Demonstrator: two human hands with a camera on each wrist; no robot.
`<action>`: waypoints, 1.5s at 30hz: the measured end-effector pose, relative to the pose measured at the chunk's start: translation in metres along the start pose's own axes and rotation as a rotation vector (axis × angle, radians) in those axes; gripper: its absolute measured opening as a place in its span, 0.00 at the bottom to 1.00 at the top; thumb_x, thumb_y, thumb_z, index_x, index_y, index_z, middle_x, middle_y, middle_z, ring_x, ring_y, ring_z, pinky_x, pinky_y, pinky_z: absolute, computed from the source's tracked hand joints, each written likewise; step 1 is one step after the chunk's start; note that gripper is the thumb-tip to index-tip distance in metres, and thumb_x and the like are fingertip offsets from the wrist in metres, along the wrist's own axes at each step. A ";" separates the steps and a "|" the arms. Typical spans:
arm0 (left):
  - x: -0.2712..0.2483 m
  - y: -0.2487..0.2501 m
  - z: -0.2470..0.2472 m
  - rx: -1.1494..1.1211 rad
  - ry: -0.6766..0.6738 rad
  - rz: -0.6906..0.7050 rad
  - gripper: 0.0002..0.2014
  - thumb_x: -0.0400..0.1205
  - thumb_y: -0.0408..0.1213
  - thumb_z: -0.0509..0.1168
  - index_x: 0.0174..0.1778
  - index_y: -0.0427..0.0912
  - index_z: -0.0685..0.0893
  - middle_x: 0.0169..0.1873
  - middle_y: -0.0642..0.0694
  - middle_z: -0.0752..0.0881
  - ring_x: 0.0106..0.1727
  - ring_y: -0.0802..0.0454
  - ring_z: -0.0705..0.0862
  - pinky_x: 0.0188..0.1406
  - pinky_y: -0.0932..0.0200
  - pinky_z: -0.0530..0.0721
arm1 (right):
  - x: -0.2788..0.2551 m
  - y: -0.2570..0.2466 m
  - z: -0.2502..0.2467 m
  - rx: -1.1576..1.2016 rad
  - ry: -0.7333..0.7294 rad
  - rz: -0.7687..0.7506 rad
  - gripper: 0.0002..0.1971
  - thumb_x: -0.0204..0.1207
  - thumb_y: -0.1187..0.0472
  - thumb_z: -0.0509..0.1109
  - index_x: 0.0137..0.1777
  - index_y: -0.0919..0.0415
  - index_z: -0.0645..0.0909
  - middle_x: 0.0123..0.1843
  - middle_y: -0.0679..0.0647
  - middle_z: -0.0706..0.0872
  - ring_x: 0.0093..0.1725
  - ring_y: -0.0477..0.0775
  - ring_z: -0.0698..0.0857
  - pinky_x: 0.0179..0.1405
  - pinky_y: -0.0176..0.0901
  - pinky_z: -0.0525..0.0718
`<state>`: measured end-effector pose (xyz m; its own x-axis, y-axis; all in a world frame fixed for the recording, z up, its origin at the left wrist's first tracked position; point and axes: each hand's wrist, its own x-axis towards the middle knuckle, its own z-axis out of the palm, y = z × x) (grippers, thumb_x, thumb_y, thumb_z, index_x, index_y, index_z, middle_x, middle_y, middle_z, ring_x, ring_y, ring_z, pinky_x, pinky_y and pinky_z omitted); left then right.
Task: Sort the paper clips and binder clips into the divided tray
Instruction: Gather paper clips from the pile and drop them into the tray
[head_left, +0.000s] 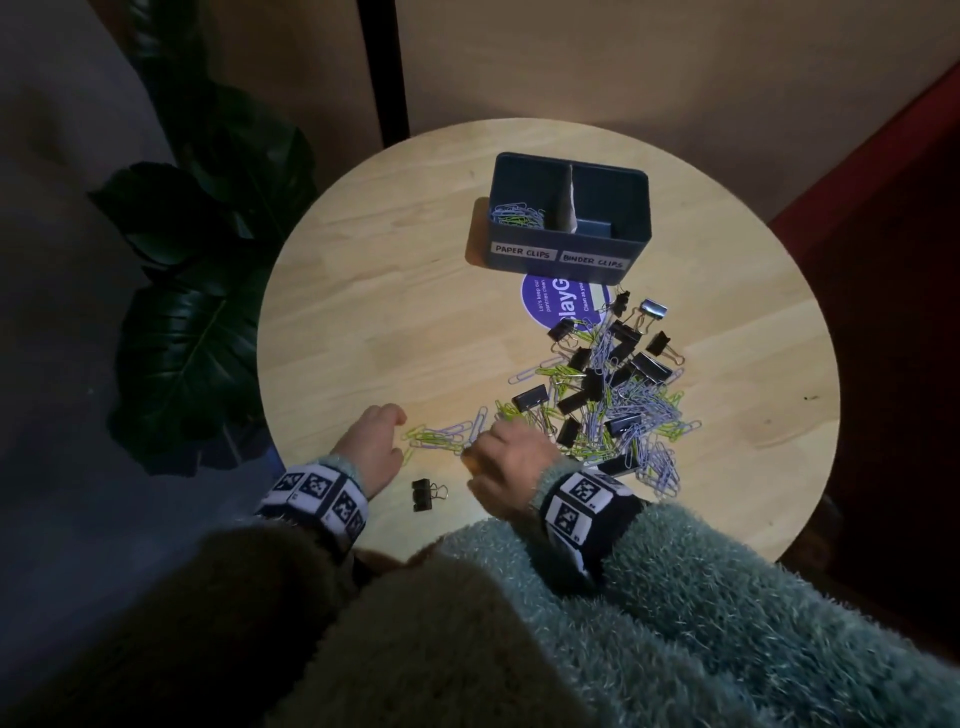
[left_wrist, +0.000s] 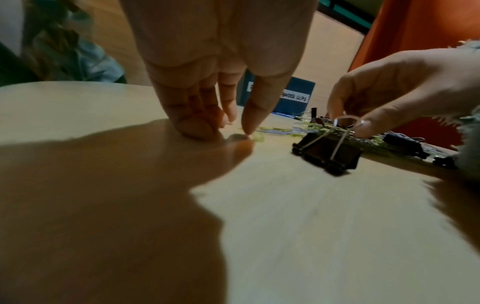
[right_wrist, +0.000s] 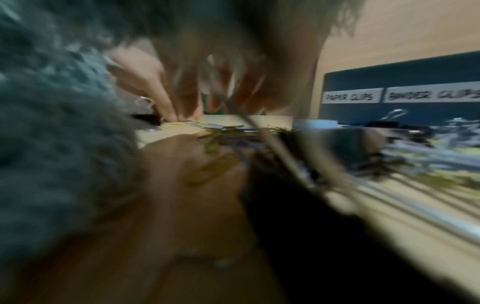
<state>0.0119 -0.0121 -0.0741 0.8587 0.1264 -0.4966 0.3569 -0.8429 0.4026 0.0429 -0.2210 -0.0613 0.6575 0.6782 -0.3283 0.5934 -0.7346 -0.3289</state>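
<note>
A blue divided tray (head_left: 561, 240) (left_wrist: 296, 96) (right_wrist: 389, 78), labelled PAPER CLIPS and BINDER CLIPS, stands at the back of the round table (head_left: 363, 322). Its left compartment holds paper clips (head_left: 517, 214). A mixed pile (head_left: 613, 395) of black binder clips and green and purple paper clips lies in front of the tray. My left hand (head_left: 397, 418) (left_wrist: 228, 123) rests its fingertips on the wood beside a small bunch of paper clips (head_left: 441, 434). My right hand (head_left: 491, 441) (left_wrist: 349, 115) curls down into that bunch; the right wrist view is blurred. One binder clip (head_left: 423, 494) (left_wrist: 324, 154) lies alone between my wrists.
A purple round sticker (head_left: 558, 306) shows on the table, partly under the tray. A dark leafy plant (head_left: 208, 260) stands off the left edge, and a black post (head_left: 384, 67) rises behind the table. Something dark red (head_left: 883, 208) borders the right side.
</note>
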 end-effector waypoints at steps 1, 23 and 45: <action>0.002 0.005 0.002 -0.006 -0.009 0.009 0.19 0.78 0.25 0.61 0.66 0.40 0.75 0.61 0.40 0.77 0.61 0.43 0.78 0.61 0.57 0.75 | -0.001 0.000 0.000 0.019 -0.082 -0.056 0.17 0.79 0.47 0.63 0.64 0.52 0.77 0.59 0.51 0.80 0.61 0.52 0.76 0.68 0.49 0.74; 0.027 0.072 0.024 0.046 -0.027 0.200 0.29 0.80 0.35 0.66 0.77 0.43 0.68 0.64 0.40 0.72 0.67 0.43 0.72 0.70 0.52 0.73 | -0.049 0.043 -0.039 0.264 -0.540 0.401 0.12 0.78 0.56 0.66 0.55 0.56 0.87 0.57 0.53 0.89 0.55 0.53 0.86 0.57 0.45 0.85; 0.008 0.094 0.049 0.156 0.000 0.222 0.49 0.62 0.59 0.77 0.77 0.51 0.61 0.70 0.47 0.68 0.71 0.47 0.68 0.71 0.50 0.73 | -0.056 0.044 -0.026 0.195 -0.237 0.417 0.32 0.63 0.33 0.74 0.58 0.53 0.72 0.55 0.49 0.83 0.52 0.53 0.82 0.55 0.46 0.81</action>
<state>0.0344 -0.1160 -0.0776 0.9097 -0.0703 -0.4092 0.0992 -0.9203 0.3785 0.0445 -0.2923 -0.0342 0.6832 0.3319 -0.6505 0.1910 -0.9410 -0.2794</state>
